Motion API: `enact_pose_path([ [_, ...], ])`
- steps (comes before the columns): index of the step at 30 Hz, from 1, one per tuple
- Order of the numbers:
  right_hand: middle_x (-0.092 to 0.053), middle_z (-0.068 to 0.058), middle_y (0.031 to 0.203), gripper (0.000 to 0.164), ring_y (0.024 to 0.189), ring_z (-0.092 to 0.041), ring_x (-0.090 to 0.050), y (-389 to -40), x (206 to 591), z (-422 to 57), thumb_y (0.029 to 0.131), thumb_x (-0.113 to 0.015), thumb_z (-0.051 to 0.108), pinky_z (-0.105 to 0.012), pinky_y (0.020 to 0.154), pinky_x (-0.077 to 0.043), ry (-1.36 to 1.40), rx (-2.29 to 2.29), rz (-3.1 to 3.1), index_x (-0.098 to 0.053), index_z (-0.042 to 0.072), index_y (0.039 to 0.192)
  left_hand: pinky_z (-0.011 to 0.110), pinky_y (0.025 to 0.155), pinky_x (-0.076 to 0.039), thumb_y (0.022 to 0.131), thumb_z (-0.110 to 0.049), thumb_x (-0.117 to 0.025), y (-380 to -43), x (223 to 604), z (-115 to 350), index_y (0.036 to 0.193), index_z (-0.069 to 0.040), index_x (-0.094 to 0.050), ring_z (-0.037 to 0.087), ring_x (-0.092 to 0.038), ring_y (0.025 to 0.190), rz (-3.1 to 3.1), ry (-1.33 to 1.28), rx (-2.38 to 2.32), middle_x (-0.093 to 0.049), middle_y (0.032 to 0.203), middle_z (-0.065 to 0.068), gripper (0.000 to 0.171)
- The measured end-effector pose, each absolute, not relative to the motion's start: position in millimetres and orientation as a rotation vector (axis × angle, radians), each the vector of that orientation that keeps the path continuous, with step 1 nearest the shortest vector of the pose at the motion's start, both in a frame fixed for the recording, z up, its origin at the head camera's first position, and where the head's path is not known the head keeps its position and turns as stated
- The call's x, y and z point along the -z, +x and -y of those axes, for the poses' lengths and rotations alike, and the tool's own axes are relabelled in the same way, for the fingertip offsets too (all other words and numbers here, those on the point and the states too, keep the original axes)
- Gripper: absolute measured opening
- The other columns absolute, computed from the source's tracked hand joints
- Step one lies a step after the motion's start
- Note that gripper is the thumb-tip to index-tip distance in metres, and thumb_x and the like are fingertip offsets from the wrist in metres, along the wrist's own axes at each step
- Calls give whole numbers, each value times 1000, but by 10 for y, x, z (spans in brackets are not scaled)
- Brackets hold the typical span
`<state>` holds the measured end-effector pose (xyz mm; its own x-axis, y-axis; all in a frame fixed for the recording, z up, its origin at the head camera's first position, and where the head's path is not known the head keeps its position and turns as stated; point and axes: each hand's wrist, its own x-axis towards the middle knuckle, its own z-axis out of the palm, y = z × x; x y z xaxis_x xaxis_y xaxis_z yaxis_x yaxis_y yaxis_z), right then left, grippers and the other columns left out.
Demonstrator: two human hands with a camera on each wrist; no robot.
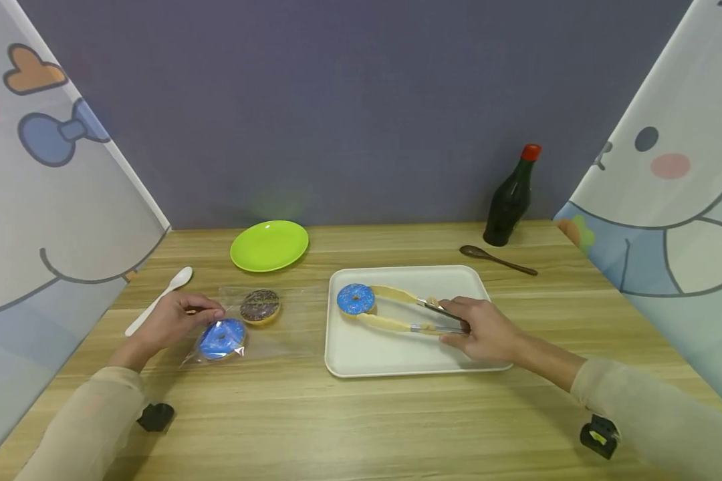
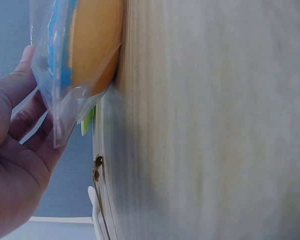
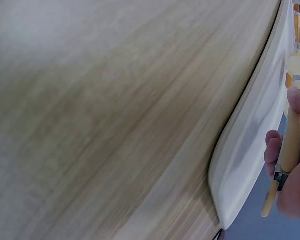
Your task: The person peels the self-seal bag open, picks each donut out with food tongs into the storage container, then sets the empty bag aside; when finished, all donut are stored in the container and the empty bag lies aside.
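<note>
While our left hand (image 1: pixel 171 322) pinches the near-left edge of the clear plastic bag (image 1: pixel 259 324), its fingers curl onto the film just left of the blue doughnut in the bag (image 1: pixel 221 338). The chocolate doughnut (image 1: pixel 260 306) sits behind that one, also on the plastic. Left of the white tray (image 1: pixel 409 357), our landmark, lies all of this, with a white spoon (image 1: pixel 159 300) further left still and a green plate (image 1: pixel 269 245) behind. On the tray itself, towards its left end, the tongs (image 1: pixel 397 310) close around a second blue doughnut (image 1: pixel 355 298), which rests on the tray floor. Our right hand (image 1: pixel 484 329) grips the tong handles at the tray's right side, fingers wrapped and squeezing.

To handle this well, we judge a light, even squeeze is best, enough to keep the doughnut from slipping yet not enough to crush the icing, while the left hand keeps the bag flat and steady on the tabletop (image 1: pixel 361 421).

Behind the tray to the right lie a brown spoon (image 1: pixel 497 260) and a dark bottle (image 1: pixel 510 198) with a red cap.

Counting: three doughnuts, two blue and one chocolate; two spoons; one plate, one tray, one pair of tongs, one bag, one bottle.
</note>
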<state>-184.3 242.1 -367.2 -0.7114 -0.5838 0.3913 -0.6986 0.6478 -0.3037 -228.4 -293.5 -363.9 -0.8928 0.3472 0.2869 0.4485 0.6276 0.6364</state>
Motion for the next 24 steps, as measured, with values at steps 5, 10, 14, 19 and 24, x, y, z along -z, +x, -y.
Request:
enact_pose_path([
  [5,-58,-3,82,52,57,0,-36,-1880,3685,-2465,75,-80,16,-22,51,-37,1022,-616,2601,-61,-11,115,22,58,-51,83,-2,-71,-2272,3637,2938,85,-2,-74,5,-62,72,2702,-680,1150,-70,82,6,3],
  [10,-55,1,76,51,56,0,-37,-1911,3695,-2476,74,-80,17,-22,52,-37,1002,-586,2600,-62,-10,113,22,57,-51,83,-1,-72,-2266,3630,2929,86,-1,-74,5,-62,72,2704,-667,1164,-70,84,7,4],
  [14,-54,2,76,52,57,0,-38,-1915,3695,-2474,74,-80,18,-23,52,-37,982,-585,2627,-62,-9,114,22,58,-51,83,-1,-72,-2265,3631,2930,87,0,-74,5,-62,72,2709,-665,1158,-70,84,8,5],
  [19,-54,1,79,54,58,-1,-38,-1904,3692,-2465,76,-79,20,-23,53,-37,955,-577,2674,-60,-10,117,22,58,-51,83,-2,-72,-2264,3631,2936,87,0,-74,4,-61,73,2722,-653,1143,-70,85,8,5],
  [24,-51,2,78,59,58,-1,-37,-1875,3679,-2462,79,-77,24,-23,52,-36,920,-607,2715,-56,-12,122,20,59,-50,82,-2,-73,-2268,3642,2936,86,0,-74,3,-61,74,2703,-664,1126,-70,84,8,5],
])
